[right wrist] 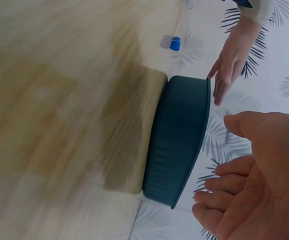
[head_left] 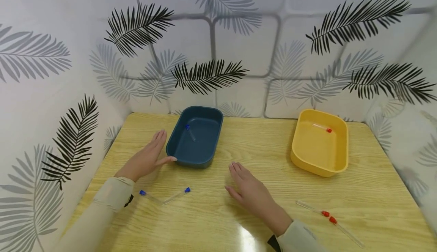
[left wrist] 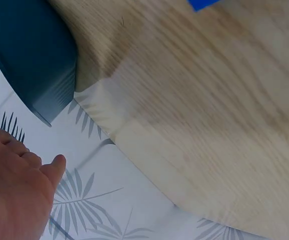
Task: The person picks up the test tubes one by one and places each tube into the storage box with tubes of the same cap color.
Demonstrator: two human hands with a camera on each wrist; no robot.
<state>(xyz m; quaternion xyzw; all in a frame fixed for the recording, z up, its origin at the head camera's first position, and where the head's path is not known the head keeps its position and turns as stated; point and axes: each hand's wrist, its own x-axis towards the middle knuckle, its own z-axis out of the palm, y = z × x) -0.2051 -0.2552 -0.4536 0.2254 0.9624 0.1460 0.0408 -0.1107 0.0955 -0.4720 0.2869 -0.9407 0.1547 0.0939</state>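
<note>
My left hand (head_left: 146,159) is at the left side of a dark blue tray (head_left: 192,164), fingers straight and thumb right at its front left rim. Inside that tray lies a clear tube with a blue cap (head_left: 191,133). To the tray's right, my right hand (head_left: 254,197) hovers over the table with straight fingers and holds nothing. In the right wrist view its palm (right wrist: 269,185) faces the tray's side. Two more blue-capped tubes, one on the left (head_left: 151,197) and another beside it (head_left: 176,196), lie in front of the tray, their clear ends close together.
A yellow tray (head_left: 317,151) stands at the back right, holding a red-capped tube (head_left: 322,127). In front of it, two red-capped tubes (head_left: 310,207) lie on the wooden table (head_left: 259,138), caps nearly meeting. Leaf-patterned walls (head_left: 239,47) rise behind and beside the table.
</note>
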